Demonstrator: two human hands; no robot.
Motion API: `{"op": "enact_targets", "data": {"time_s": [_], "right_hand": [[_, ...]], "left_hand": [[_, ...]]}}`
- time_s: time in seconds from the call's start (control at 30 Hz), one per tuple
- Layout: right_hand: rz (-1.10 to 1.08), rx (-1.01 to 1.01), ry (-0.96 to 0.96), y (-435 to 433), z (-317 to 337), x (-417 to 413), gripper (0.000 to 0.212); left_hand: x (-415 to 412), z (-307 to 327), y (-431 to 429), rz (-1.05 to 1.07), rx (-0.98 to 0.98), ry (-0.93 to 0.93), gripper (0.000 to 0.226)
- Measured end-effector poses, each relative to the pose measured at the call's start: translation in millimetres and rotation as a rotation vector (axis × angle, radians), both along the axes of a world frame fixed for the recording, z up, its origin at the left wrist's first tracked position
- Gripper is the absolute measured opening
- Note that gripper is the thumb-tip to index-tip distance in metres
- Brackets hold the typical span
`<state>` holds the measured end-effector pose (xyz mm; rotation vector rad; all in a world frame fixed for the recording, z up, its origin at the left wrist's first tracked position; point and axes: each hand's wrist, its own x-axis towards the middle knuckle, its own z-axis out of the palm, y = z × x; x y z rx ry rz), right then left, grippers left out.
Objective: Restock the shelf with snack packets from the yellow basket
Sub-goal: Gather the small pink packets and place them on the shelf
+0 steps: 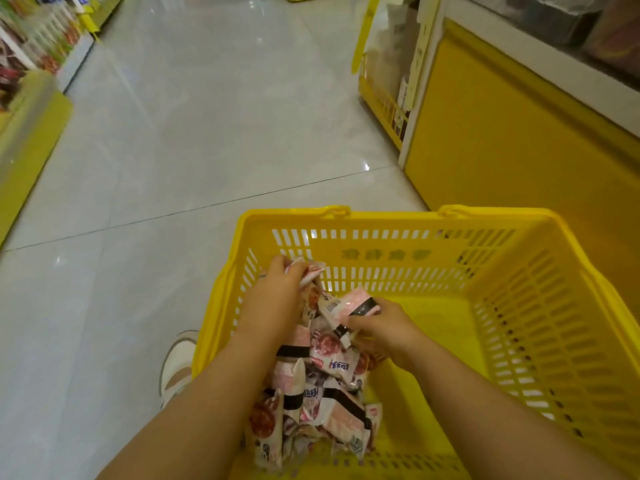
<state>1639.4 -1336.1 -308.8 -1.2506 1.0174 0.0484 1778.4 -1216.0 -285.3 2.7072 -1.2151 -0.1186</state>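
Down on the pale tiled floor (207, 133) of the shop aisle sits the yellow basket (433, 220), its near edge cut off by the bottom of the view. The snack packets (322, 393) lie heaped along its left side, pink and white with black bands. Their print is too blurred for me to read.

The left hand (277, 292) reaches into the far-left corner of the heap with its fingers curled down over a few packets, clutching them. The fingertips are buried under the wrappers. The right hand (384, 330) pinches a pink packet (353, 303) with a black band between thumb and fingers, just above the pile. I cannot see its palm.

A white shoe (176, 362) peeks out just left of the basket, partly hidden behind the left forearm. The shelf (31, 46) at the far left stands well apart from the basket, its goods no more than coloured smears. On the right stands a yellow cabinet (502, 133), cropped by the frame. Beyond it is a second basket (377, 95) whose contents I cannot make out.
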Motion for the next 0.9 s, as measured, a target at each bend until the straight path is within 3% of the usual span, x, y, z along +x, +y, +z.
{"op": "enact_targets", "data": {"time_s": [0.2,0.4,0.57,0.7,0.8,0.9], "right_hand": [[-0.104,0.012,-0.122,-12.1,39.4,-12.6,0.021],[-0.302,-0.219,-0.271,-5.5,129.9,-20.3,0.015],[-0.261,-0.179,-0.522,11.0,226.1,-47.2,0.014],[-0.081,-0.123,-0.625,19.8,288.1,-83.2,0.036],[0.012,-0.153,-0.685,18.0,321.6,-109.3,0.058],[0.004,-0.202,-0.749,12.1,344.6,-129.8,0.034]], "left_hand": [[-8.9,31.4,1.6,0.084,-0.358,0.218,0.040],[-52.4,118.9,-16.7,-0.045,-0.773,0.245,0.043],[-97.5,193.8,-16.7,-0.226,-0.882,0.118,0.048],[-121.9,251.4,-10.4,-0.275,-0.934,0.052,0.044],[-140.5,290.4,-7.6,-0.366,-0.947,0.137,0.043],[-156.4,318.7,-6.9,-0.433,-0.882,0.325,0.044]]}}
